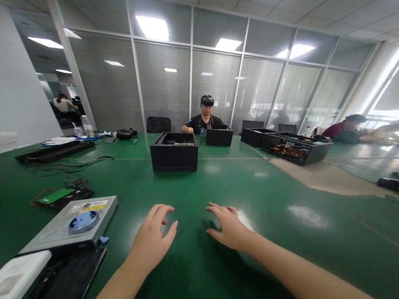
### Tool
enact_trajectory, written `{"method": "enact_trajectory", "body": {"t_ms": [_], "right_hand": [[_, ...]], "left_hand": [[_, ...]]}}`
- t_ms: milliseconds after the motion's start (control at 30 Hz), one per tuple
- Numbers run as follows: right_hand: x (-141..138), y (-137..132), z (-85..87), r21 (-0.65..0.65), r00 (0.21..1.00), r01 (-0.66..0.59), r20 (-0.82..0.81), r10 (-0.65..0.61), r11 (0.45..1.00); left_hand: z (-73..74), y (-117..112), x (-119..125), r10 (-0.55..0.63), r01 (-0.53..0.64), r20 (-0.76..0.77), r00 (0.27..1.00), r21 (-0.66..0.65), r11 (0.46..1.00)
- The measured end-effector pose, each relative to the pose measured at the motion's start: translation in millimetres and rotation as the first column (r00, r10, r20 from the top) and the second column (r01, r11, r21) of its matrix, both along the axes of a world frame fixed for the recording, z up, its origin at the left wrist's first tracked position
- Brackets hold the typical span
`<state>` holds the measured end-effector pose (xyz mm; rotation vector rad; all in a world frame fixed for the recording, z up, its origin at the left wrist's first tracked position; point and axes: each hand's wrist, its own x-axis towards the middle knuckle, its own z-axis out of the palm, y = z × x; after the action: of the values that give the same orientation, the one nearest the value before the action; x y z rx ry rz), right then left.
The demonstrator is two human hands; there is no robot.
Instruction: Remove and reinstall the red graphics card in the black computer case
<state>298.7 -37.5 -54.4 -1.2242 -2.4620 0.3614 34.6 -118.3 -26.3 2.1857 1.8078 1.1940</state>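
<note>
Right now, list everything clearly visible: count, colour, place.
table: one, green, foreground
computer cases: four-plus, black, across table
flat sheet: one, tan, right
optical drive: one, silver, left
round object: one, blue, on drive
circuit board: one, green, beyond drive
cables: several, dark, left
clutter: several, mixed, left
chairs: three-plus, black, far side
glass partition: one, grey, background
people: several, varied clothing, background
left hand: one, bare, near drive
right hand: one, bare, centre

The left hand (153,238) and right hand (229,227) are over a green table (252,189), fingers a bit bent, thumbs spread. Toward the table's left edge, a flat silver box (50,234) has a round blue thing (83,221) on top. At the far edge, behind a big black box (173,156), sits a person (202,123).
</note>
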Motion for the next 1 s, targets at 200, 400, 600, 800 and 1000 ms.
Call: {"method": "enact_trajectory", "body": {"t_ms": [200,400,600,800,1000], "right_hand": [[92.8,-9.1,11.0,0.114,0.987,0.161,-0.042,-0.158,0.980],[159.1,37.0,58.5,0.346,0.956,0.287,-0.167,-0.242,0.893],[200.1,155.3,98.7,0.430,0.921,0.355,-0.005,-0.390,0.831],[195.2,228.6,85.4,0.329,0.837,0.442,0.183,-0.515,0.835],[187.6,221.1,71.1,0.359,0.820,0.501,0.095,-0.565,0.788]], "left_hand": [[-18.2,17.1,-4.4,-0.006,0.009,0.020,1.000,-0.152,0.988],[-23.6,23.4,-3.4,-0.042,0.047,0.027,0.999,-0.236,0.971],[-24.3,26.7,0.3,-0.065,0.062,0.003,0.998,-0.301,0.952],[-23.6,26.0,2.4,-0.126,0.121,0.009,0.992,-0.342,0.932],[-20.5,21.9,5.9,-0.177,0.170,0.009,0.984,-0.340,0.925]]}}
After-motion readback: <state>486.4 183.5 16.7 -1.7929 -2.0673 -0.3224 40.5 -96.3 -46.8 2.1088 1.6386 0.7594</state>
